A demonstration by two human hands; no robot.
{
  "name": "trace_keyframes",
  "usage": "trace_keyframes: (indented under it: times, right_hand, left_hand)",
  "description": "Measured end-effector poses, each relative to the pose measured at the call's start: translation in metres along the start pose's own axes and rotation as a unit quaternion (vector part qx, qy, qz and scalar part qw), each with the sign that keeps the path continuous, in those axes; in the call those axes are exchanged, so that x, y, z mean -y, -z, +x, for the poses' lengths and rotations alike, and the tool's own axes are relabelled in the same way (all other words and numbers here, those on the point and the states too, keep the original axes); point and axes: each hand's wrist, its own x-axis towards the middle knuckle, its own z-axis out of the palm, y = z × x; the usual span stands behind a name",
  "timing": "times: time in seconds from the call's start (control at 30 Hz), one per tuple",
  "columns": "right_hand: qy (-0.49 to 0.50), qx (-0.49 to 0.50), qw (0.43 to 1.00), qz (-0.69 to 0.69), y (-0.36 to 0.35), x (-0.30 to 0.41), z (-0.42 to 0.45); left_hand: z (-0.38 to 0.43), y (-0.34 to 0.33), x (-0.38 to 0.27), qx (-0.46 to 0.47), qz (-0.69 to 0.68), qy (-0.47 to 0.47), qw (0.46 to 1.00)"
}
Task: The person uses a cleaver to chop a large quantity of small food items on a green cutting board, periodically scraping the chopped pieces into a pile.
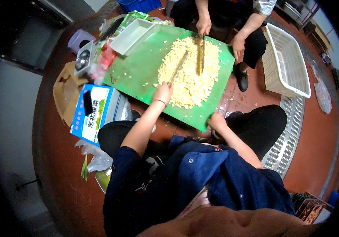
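Observation:
My left hand (163,94) grips the handle of a knife (179,67), whose blade lies over a heap of chopped pale-yellow pieces (187,89), probably garlic. The heap covers the right part of a large green cutting board (137,71). My right hand (217,121) is curled at the board's near right corner, its fingertips partly hidden. Across the board, another person's hand (204,25) holds a second knife (201,56), blade upright in the same heap. That person's other hand (238,47) rests by the board's far right corner.
A white plastic tray (132,37) sits on the board's far left corner. Left of the board are a blue and white printed carton (91,114), plastic bags (104,59) and a lilac stool (79,40). A white basket (288,62) stands right, near a metal drain grate (282,148).

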Motion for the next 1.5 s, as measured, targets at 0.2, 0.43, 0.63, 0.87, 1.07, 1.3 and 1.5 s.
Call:
trace_keyframes:
  times: [0.2,0.43,0.63,0.87,1.07,1.3,1.5]
  right_hand:
    - [0.013,-0.045,0.999,0.008,-0.007,-0.001,-0.002]
    - [0.0,-0.036,0.999,-0.018,-0.011,0.0,0.006]
    - [-0.006,0.004,1.0,0.004,-0.004,-0.002,0.004]
    - [0.002,-0.015,1.0,-0.003,-0.002,-0.001,0.002]
    - [0.02,-0.008,1.0,-0.006,0.001,0.005,-0.001]
    - [0.007,-0.001,1.0,-0.001,-0.003,0.001,0.002]
    - [-0.011,-0.007,1.0,-0.023,-0.006,-0.009,0.003]
  left_hand:
    - [0.0,0.0,0.007,-0.043,-0.033,-0.026,0.998]
    - [-0.001,0.003,0.009,-0.014,-0.02,-0.01,1.0]
    - [-0.004,0.011,0.017,-0.004,-0.013,-0.014,1.0]
    - [0.011,0.054,0.087,-0.157,-0.027,0.062,0.985]
    - [0.008,0.061,0.173,-0.248,0.015,0.185,0.951]
    - [0.011,0.053,0.17,-0.173,0.025,0.177,0.969]
    - [0.005,0.043,0.107,-0.133,-0.009,0.148,0.98]
